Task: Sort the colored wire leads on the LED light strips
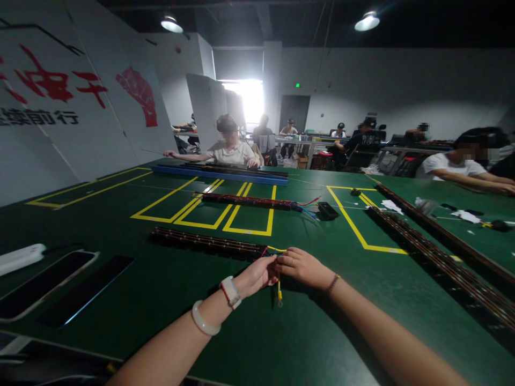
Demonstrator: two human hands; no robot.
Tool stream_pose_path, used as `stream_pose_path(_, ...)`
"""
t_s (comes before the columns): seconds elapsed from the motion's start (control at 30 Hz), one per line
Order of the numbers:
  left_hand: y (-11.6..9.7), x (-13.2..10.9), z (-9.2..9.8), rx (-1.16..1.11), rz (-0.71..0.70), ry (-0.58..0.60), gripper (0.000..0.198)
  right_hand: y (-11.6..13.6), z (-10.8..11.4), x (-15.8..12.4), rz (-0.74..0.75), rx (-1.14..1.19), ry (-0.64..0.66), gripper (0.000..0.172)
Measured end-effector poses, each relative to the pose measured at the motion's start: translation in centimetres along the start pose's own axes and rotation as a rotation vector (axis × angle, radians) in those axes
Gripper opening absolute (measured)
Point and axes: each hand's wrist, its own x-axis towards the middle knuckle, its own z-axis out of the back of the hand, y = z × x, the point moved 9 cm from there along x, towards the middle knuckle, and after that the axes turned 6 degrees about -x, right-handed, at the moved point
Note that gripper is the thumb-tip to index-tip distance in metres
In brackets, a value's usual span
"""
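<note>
My left hand [257, 276] and my right hand [304, 268] meet at the right end of a long dark bar assembly [209, 242] with copper-coloured lines along it. Fingers of both hands are pinched together around the thin wires coming out of that end; the exact grip is hidden. A yellow wire [277, 249] arches from the bar's end toward my right fingers. Below the fingers hangs a yellow ring terminal [280, 296], its metal eye pointing down. The bar lies flat on the green table [161, 300].
Beyond lies a second bar [249, 201] with loose coloured wires and a black connector [328, 210]. Long bars [434, 252] line the right side. Two phones [90, 292] and a white power strip [20, 259] sit at left. A co-worker [231, 147] sits opposite, behind a blue channel [225, 174].
</note>
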Motion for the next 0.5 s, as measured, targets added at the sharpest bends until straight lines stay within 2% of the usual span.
stream_pose_path(0.13, 0.5, 0.1, -0.6, 0.073, 0.057, 0.114, 0.028, -1.3, 0.8, 0.0, -0.094, 0.151, -0.082, 0.022)
stream_pose_path(0.23, 0.3, 0.3, -0.5, 0.152, 0.000, 0.135, 0.026, -2.9, 1.6, 0.3, -0.257, 0.318, -0.223, 0.019)
stream_pose_path(0.3, 0.3, 0.5, -0.4, 0.281, -0.049, 0.126, 0.026, -3.7, 1.7, 1.0, -0.345, 0.404, -0.271, 0.016)
stream_pose_path(0.43, -0.2, 0.6, -0.5, 0.692, -0.190, 0.085, 0.033, -4.3, 1.1, 4.0, -0.427, 0.392, -0.217, 0.011)
stream_pose_path(0.5, -0.7, 0.3, -0.6, 0.783, -0.248, 0.058, 0.031, -4.3, 0.6, 5.8, -0.441, 0.349, -0.169, 0.009)
